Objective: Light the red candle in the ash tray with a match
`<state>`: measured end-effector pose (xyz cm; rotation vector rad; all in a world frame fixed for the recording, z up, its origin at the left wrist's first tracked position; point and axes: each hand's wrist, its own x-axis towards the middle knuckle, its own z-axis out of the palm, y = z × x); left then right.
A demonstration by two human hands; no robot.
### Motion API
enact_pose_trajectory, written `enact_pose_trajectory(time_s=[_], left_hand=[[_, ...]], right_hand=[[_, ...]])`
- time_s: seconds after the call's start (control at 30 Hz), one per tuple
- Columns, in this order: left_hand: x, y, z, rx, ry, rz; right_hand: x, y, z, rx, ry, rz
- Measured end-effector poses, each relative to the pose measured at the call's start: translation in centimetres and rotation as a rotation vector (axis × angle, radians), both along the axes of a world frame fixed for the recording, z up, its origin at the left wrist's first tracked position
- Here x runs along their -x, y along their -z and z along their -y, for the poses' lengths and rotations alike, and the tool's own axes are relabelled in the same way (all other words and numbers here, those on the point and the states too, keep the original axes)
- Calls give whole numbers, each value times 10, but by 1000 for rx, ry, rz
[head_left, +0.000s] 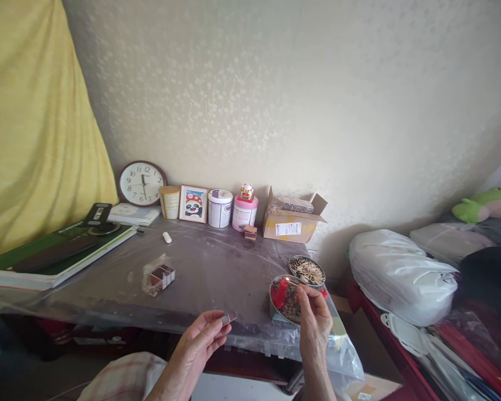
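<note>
Between the thumb and fingers of my left hand point(202, 341) is a small matchbox point(229, 318), held above the table's front edge. My right hand point(315, 312) pinches a match point(293, 282), and a small flame glows at its tip. The flame is close to the top of a red candle point(280, 294); I cannot tell whether they touch. That candle stands in a round tin point(275, 316) of dark, grainy material. Behind it, a second round tin point(307, 270) holds many matchsticks. A pack of matchboxes point(162, 277) in torn clear wrap lies on the table to the left.
Along the wall stand a clock point(142, 184), a panda picture point(193, 204), two canisters point(220, 209) and an open cardboard box point(286, 223). A large green book point(58, 253) lies at left. White plastic bags point(401, 275) sit on the right, beyond the plastic-covered table point(217, 267).
</note>
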<state>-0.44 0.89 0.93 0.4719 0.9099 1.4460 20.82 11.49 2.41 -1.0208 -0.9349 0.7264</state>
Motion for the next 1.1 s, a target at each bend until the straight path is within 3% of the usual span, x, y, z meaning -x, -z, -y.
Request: enact_pose_trajectory(time_s=[1.1], left_hand=[[2,10,-3,4,14,12]], right_hand=[[3,-14,15,25,-84,-145]])
